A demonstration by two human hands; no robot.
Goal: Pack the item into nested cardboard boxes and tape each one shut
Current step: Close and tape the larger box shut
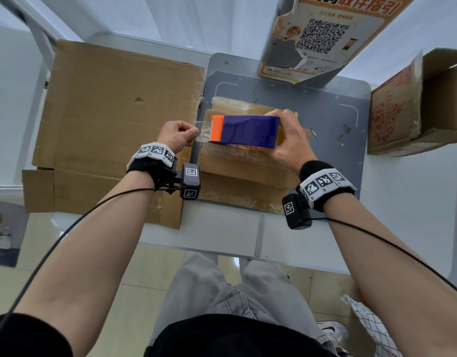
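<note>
A small closed cardboard box [237, 176], shiny with clear tape, sits on the grey mat [325, 124] in front of me. Above it my right hand [290, 140] grips a blue tape dispenser [248, 131] with an orange cutter end pointing left. My left hand [177, 135] pinches the free end of the clear tape [203, 130] just left of the cutter. A short stretch of tape spans between my fingers and the dispenser. A larger flattened cardboard box [114, 119] lies to the left on the table.
An open cardboard box with red print [412, 109] stands at the right edge. A grey column with an orange QR-code poster [322, 39] rises at the back. The white table's front edge [222, 243] is near my legs.
</note>
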